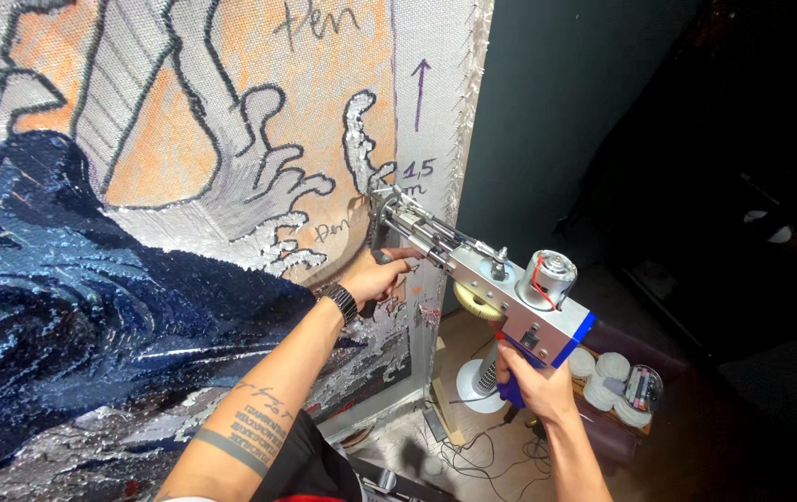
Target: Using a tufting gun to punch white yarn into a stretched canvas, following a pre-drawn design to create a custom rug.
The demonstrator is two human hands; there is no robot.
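Note:
A silver tufting gun [501, 284] with a blue rear and a small motor on top points its needle tip at the stretched cloth [185, 139]. My right hand [533, 381] is shut on its rear grip, low at the right. My left hand [375, 277], with a dark beaded bracelet at the wrist, is closed around the gun's black front handle, close against the cloth. The cloth carries a drawn wave design, orange patches, and dark blue tufted yarn [73, 307] over its lower left. Silvery white tufted lines [358, 139] sit just above the needle.
The cloth's frame edge [462, 139] runs down beside a dark wall on the right. Below, on the floor, stand a white yarn cone [480, 379], tangled cables [473, 446] and a box of round white things [617, 381].

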